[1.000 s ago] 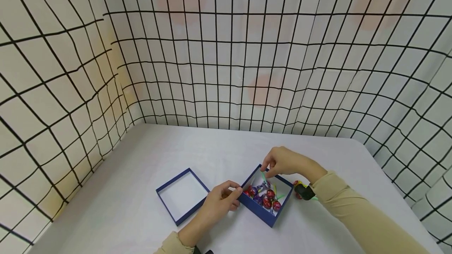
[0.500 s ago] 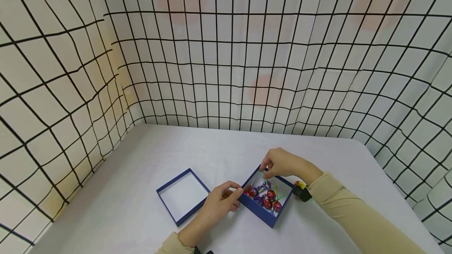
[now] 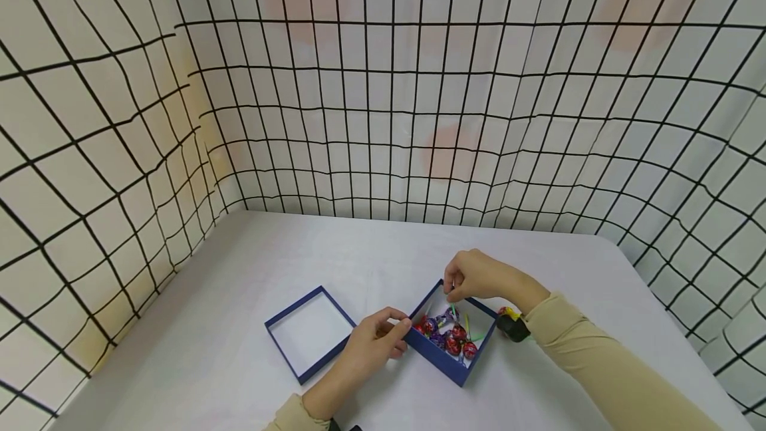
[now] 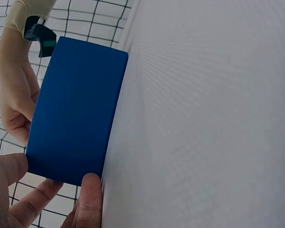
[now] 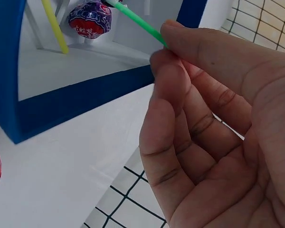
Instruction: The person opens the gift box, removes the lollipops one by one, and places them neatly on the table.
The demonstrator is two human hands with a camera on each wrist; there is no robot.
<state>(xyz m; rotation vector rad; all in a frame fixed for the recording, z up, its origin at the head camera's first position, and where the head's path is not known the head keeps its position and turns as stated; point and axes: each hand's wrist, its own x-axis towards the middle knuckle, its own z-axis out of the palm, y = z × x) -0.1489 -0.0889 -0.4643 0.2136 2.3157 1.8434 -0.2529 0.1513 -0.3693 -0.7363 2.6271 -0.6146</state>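
Observation:
My right hand is over the far corner of a blue box. Its thumb and fingertip pinch the green stick of a lollipop, whose purple-and-red wrapped head hangs inside the box. Several more red and purple lollipops lie in the box, one with a yellow stick. My left hand holds the box's left corner, thumb at the upper edge and fingers against the side; the left wrist view shows the blue outer wall between them.
A blue-rimmed lid with a white inside lies left of the box, beside my left forearm. Just right of the box is another lollipop, partly hidden by the right wrist's camera. Black grid netting surrounds the white table.
My right hand has dipped slightly and shifted a little, with the green stick moving along to the right. My left hand, the box and the lid have stayed put.

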